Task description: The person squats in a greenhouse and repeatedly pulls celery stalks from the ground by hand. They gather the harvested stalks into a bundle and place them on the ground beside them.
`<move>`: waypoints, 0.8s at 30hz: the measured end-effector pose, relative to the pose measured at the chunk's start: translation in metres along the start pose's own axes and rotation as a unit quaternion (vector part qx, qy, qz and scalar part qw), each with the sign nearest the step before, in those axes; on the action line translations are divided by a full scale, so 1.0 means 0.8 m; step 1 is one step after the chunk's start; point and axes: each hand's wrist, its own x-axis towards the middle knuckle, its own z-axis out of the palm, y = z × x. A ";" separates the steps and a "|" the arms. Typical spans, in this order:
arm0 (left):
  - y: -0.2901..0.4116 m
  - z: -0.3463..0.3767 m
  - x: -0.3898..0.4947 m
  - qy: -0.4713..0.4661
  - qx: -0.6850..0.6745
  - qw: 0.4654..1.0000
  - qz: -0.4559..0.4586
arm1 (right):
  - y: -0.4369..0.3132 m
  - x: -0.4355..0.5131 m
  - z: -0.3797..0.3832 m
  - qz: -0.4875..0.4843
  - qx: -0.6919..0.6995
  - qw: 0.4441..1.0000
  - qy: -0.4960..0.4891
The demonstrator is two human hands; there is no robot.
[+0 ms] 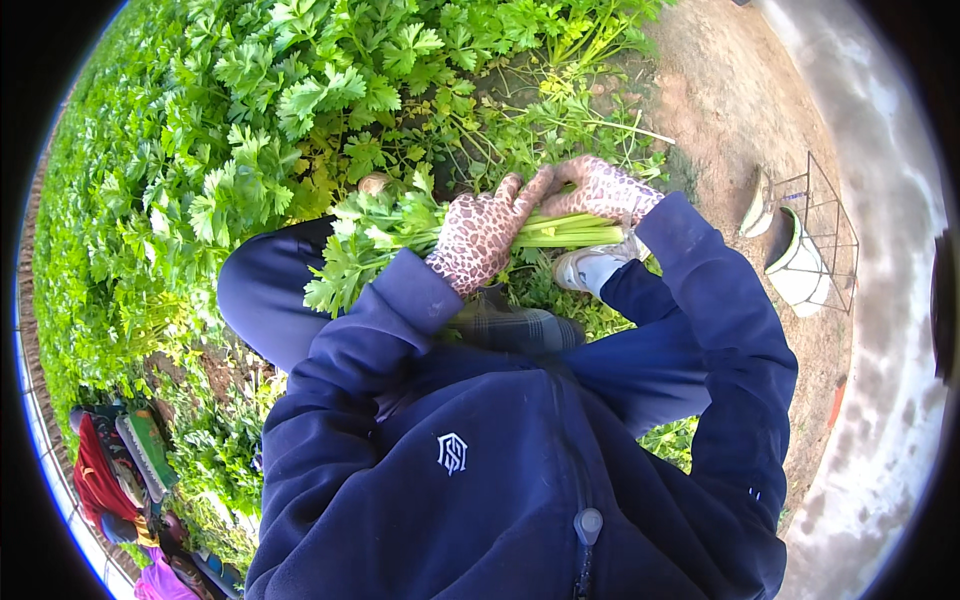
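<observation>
A bunch of celery (574,231) lies sideways in front of me above my bent legs, its cut stalks to the right and its leaves to the left. My left hand (478,232), in a leopard-print glove, is wrapped over the middle of the bunch. My right hand (600,186), gloved alike, is bent along the far edge of the stalks. Its fingertips meet the fingers of my left hand, and what lies between them is hidden. Just below the stalk ends, a light-coloured shoe (574,268) shows on my foot.
Dense standing celery (247,127) fills the left and far side. Loose stems and leaves (585,120) litter the ground ahead. A wire rack (821,225) and a white-and-dark object (802,274) lie on bare soil at right, beside pale sheeting (885,195). Other people (112,480) are at lower left.
</observation>
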 end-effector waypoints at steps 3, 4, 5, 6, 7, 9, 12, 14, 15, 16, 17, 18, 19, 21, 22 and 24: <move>0.001 -0.003 0.002 0.017 0.016 1.000 0.007 | -0.003 -0.008 0.011 -0.082 0.089 0.989 0.085; 0.001 -0.006 0.004 0.023 0.003 1.000 -0.007 | -0.004 -0.011 0.015 -0.102 0.108 0.980 0.131; 0.000 -0.008 0.005 0.002 -0.010 1.000 -0.029 | -0.005 -0.014 0.017 -0.152 -0.051 0.966 0.202; 0.001 -0.011 0.007 -0.006 -0.025 0.999 -0.047 | -0.006 -0.015 0.017 -0.188 -0.095 0.953 0.218; 0.000 -0.015 0.008 -0.015 -0.049 0.997 -0.058 | -0.007 -0.014 0.016 -0.210 -0.025 0.947 0.240; 0.002 -0.021 0.009 0.005 -0.069 0.995 -0.068 | -0.009 -0.008 0.012 -0.147 -0.117 0.941 0.282; 0.004 -0.026 0.009 0.029 -0.093 0.992 -0.079 | -0.012 0.010 0.001 -0.177 0.178 0.849 0.466; 0.001 -0.027 0.007 0.032 -0.101 0.991 -0.088 | -0.011 0.012 -0.017 -0.129 0.303 0.858 0.393; -0.001 -0.027 0.005 0.003 -0.101 0.990 -0.097 | -0.008 0.009 -0.029 -0.154 0.322 0.866 0.351; -0.006 -0.027 0.005 -0.006 -0.097 0.990 -0.102 | -0.003 0.005 -0.038 -0.168 0.340 0.882 0.280; -0.013 -0.026 0.005 -0.007 -0.113 0.988 -0.103 | 0.007 -0.007 -0.061 -0.152 0.280 0.854 0.413; -0.020 -0.024 0.005 0.023 -0.132 0.986 -0.094 | 0.020 -0.023 -0.086 -0.146 0.221 0.827 0.496; -0.029 -0.024 0.006 0.011 -0.180 0.977 -0.111 | 0.034 -0.039 -0.115 -0.148 0.238 0.766 0.578; -0.045 -0.025 0.009 0.098 -0.342 0.929 -0.105 | 0.065 -0.060 -0.170 -0.136 0.265 0.703 0.646; -0.052 -0.027 0.012 0.121 -0.403 0.901 -0.105 | 0.081 -0.059 -0.174 -0.052 0.207 0.755 0.620; -0.063 -0.032 0.022 0.056 -0.740 0.667 -0.065 | 0.100 -0.052 -0.170 0.132 -0.022 0.887 0.443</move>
